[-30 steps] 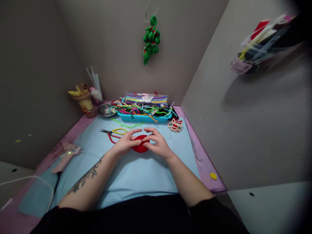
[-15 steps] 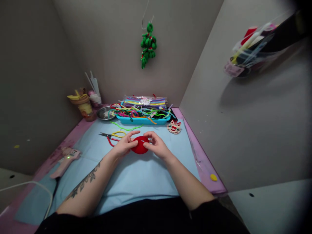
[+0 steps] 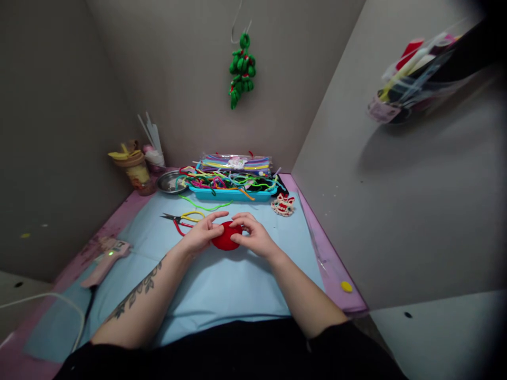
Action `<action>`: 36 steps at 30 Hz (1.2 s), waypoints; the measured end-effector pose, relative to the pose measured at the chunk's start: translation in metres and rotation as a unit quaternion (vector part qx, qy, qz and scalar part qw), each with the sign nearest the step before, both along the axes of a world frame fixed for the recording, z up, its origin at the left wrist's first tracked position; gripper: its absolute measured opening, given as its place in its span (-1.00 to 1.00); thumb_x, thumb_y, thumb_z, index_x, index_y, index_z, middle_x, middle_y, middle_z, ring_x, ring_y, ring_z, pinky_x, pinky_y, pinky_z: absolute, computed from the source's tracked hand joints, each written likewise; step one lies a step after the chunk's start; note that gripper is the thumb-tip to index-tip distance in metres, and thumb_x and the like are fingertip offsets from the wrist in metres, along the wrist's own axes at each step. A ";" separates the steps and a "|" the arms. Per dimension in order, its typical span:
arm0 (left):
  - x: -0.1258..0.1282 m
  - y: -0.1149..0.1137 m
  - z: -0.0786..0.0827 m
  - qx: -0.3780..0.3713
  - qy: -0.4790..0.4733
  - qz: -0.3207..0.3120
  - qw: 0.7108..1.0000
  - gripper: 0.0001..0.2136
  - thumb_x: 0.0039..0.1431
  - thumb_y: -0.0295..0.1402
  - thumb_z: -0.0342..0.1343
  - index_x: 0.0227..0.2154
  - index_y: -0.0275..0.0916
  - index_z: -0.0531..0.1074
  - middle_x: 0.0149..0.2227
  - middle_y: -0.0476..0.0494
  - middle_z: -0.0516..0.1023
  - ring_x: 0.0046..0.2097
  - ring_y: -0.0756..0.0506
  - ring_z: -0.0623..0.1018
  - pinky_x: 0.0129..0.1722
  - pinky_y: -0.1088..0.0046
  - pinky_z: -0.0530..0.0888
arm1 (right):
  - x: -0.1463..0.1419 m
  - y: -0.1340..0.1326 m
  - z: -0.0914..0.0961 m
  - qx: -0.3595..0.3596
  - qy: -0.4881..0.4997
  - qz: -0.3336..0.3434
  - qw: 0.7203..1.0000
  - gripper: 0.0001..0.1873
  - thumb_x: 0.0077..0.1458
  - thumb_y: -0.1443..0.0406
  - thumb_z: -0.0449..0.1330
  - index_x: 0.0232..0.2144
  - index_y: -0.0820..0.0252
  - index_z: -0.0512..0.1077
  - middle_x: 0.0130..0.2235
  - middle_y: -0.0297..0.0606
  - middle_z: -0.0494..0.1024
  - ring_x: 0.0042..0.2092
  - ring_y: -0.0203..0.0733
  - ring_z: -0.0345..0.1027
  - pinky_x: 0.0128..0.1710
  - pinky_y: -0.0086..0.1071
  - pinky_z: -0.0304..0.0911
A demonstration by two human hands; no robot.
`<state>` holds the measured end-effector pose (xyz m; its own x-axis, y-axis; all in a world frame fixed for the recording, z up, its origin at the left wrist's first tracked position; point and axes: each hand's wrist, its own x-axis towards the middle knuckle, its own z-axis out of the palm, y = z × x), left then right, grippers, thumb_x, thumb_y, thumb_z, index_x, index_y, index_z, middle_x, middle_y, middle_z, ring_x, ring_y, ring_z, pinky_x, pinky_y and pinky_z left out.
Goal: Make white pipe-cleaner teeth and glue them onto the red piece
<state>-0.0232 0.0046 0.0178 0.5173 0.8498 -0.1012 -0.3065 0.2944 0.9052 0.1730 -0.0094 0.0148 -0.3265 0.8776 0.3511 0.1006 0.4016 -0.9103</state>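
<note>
A round, fuzzy red piece is held between my two hands above the blue cloth; its exact kind does not show. My left hand grips its left edge, thumb on top and index finger stretched out past it. On the right edge, my right hand closes with thumb and fingers curled over the piece. Just beyond my left hand lie scissors with one yellow and one red handle, blades parted and pointing left. A green pipe cleaner rests behind them.
A blue tray of tangled pipe cleaners stands at the back, beside a metal dish. A beige-and-red figure lies right of it. At left is a pink glue gun with a cord. A green ornament hangs on the wall.
The fingers of my right hand have shifted left over the top of the red piece. The piece has tilted slightly, and my left hand keeps its hold.
</note>
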 end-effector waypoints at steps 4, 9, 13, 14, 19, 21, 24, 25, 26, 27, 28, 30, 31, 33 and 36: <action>0.000 0.000 0.001 0.001 -0.001 -0.002 1.000 -0.32 -0.04 -0.31 0.32 0.13 -0.34 0.16 -0.59 0.05 0.45 -0.56 0.05 0.44 -0.47 0.58 0.29 | 0.000 -0.001 0.002 0.012 -0.004 0.000 1.000 -0.74 -0.08 0.25 0.31 -0.25 0.10 0.48 -0.07 -0.19 0.31 0.02 -0.11 0.26 -0.03 -0.23 0.24; -0.002 0.000 0.002 0.007 0.009 -0.004 1.000 -0.34 -0.03 -0.32 0.31 0.12 -0.34 0.17 -0.58 0.03 0.47 -0.57 0.04 0.44 -0.51 0.58 0.26 | -0.001 -0.002 0.003 0.017 -0.011 0.005 1.000 -0.75 -0.06 0.25 0.30 -0.24 0.09 0.49 -0.06 -0.20 0.31 0.01 -0.11 0.27 -0.01 -0.21 0.21; -0.002 0.001 0.000 0.010 0.008 -0.005 1.000 -0.34 -0.04 -0.32 0.32 0.11 -0.32 0.19 -0.57 0.01 0.48 -0.56 0.03 0.46 -0.52 0.58 0.28 | 0.000 -0.003 0.005 0.018 -0.018 0.005 1.000 -0.81 -0.07 0.25 0.31 -0.31 0.10 0.50 -0.07 -0.21 0.31 0.00 -0.12 0.27 0.05 -0.19 0.17; -0.002 0.001 0.000 0.010 0.008 -0.006 1.000 -0.34 -0.05 -0.33 0.32 0.11 -0.31 0.19 -0.56 0.01 0.49 -0.55 0.02 0.47 -0.51 0.58 0.29 | 0.000 -0.003 0.006 0.019 -0.019 0.005 1.000 -0.84 -0.07 0.26 0.31 -0.34 0.10 0.50 -0.07 -0.22 0.31 0.01 -0.12 0.27 0.06 -0.18 0.16; 0.000 0.000 0.003 0.003 0.027 0.005 1.000 -0.33 -0.07 -0.33 0.33 0.10 -0.31 0.18 -0.54 -0.02 0.51 -0.52 -0.01 0.51 -0.48 0.56 0.34 | -0.001 -0.003 0.005 -0.016 0.022 0.018 0.999 -0.78 -0.10 0.24 0.33 -0.32 0.10 0.46 -0.06 -0.22 0.33 -0.02 -0.13 0.28 0.02 -0.21 0.18; 0.000 -0.001 0.006 0.007 0.039 0.009 0.999 -0.32 -0.08 -0.33 0.34 0.11 -0.31 0.17 -0.53 -0.03 0.52 -0.53 0.00 0.51 -0.49 0.56 0.35 | -0.002 0.000 0.002 -0.079 0.097 0.025 0.992 -0.69 -0.10 0.21 0.33 -0.27 0.08 0.38 -0.13 -0.26 0.39 -0.12 -0.18 0.33 -0.09 -0.27 0.23; 0.000 -0.002 0.007 0.016 0.046 -0.002 0.999 -0.31 -0.07 -0.33 0.33 0.12 -0.30 0.16 -0.50 -0.05 0.53 -0.52 0.00 0.51 -0.48 0.56 0.35 | -0.002 0.003 0.000 -0.198 0.180 0.052 0.962 -0.61 -0.13 0.17 0.34 -0.27 0.11 0.28 -0.33 -0.36 0.46 -0.32 -0.27 0.35 -0.29 -0.39 0.23; -0.001 -0.002 0.007 0.019 0.043 -0.009 0.999 -0.32 -0.07 -0.33 0.32 0.12 -0.29 0.16 -0.49 -0.06 0.54 -0.50 -0.01 0.51 -0.47 0.55 0.35 | -0.002 0.004 -0.001 -0.234 0.186 0.069 0.952 -0.59 -0.14 0.17 0.35 -0.28 0.12 0.27 -0.38 -0.38 0.46 -0.37 -0.28 0.35 -0.35 -0.41 0.21; -0.001 -0.002 0.007 0.021 0.039 -0.017 0.999 -0.32 -0.05 -0.33 0.32 0.12 -0.29 0.16 -0.48 -0.06 0.53 -0.50 0.00 0.51 -0.47 0.55 0.35 | -0.002 0.004 -0.001 -0.265 0.187 0.088 0.942 -0.57 -0.16 0.17 0.36 -0.28 0.13 0.27 -0.43 -0.39 0.47 -0.42 -0.29 0.34 -0.39 -0.44 0.18; -0.001 -0.002 0.006 0.021 0.036 -0.024 0.999 -0.34 -0.05 -0.34 0.31 0.12 -0.28 0.16 -0.48 -0.05 0.52 -0.50 0.00 0.50 -0.47 0.56 0.34 | -0.002 0.004 -0.001 -0.289 0.190 0.104 0.932 -0.55 -0.18 0.17 0.36 -0.28 0.14 0.26 -0.45 -0.40 0.48 -0.46 -0.30 0.33 -0.43 -0.45 0.16; 0.000 -0.002 0.006 0.020 0.034 -0.030 0.999 -0.35 -0.04 -0.35 0.31 0.11 -0.28 0.17 -0.49 -0.03 0.51 -0.51 0.02 0.49 -0.47 0.56 0.33 | -0.002 0.004 0.000 -0.306 0.195 0.116 0.925 -0.54 -0.20 0.18 0.37 -0.28 0.15 0.26 -0.47 -0.40 0.48 -0.48 -0.30 0.33 -0.45 -0.46 0.15; 0.001 -0.003 0.005 0.014 0.039 -0.037 0.998 -0.39 -0.04 -0.38 0.30 0.08 -0.28 0.20 -0.51 0.01 0.49 -0.52 0.04 0.46 -0.49 0.58 0.30 | -0.004 0.003 0.000 -0.317 0.208 0.121 0.917 -0.52 -0.23 0.21 0.38 -0.28 0.14 0.24 -0.47 -0.41 0.50 -0.51 -0.31 0.33 -0.47 -0.47 0.15; 0.001 -0.003 0.005 0.008 0.043 -0.038 0.998 -0.41 -0.05 -0.38 0.30 0.06 -0.28 0.22 -0.51 0.01 0.49 -0.52 0.04 0.46 -0.49 0.58 0.30 | -0.005 0.002 0.000 -0.316 0.212 0.120 0.917 -0.52 -0.24 0.24 0.38 -0.29 0.13 0.24 -0.47 -0.42 0.50 -0.51 -0.31 0.34 -0.48 -0.47 0.15; 0.003 -0.003 0.006 -0.005 0.047 -0.040 0.998 -0.45 -0.07 -0.40 0.29 0.01 -0.28 0.25 -0.48 -0.03 0.51 -0.49 0.01 0.48 -0.48 0.56 0.30 | -0.006 0.001 0.000 -0.310 0.216 0.112 0.919 -0.54 -0.26 0.29 0.37 -0.30 0.13 0.23 -0.48 -0.45 0.50 -0.52 -0.32 0.33 -0.48 -0.48 0.14; 0.007 -0.004 0.006 -0.015 0.041 -0.040 0.998 -0.53 -0.12 -0.46 0.27 -0.08 -0.27 0.29 -0.50 -0.01 0.51 -0.52 0.02 0.46 -0.50 0.56 0.28 | -0.008 0.001 0.000 -0.302 0.214 0.100 0.924 -0.57 -0.27 0.36 0.32 -0.32 0.12 0.23 -0.51 -0.49 0.48 -0.54 -0.34 0.31 -0.51 -0.50 0.11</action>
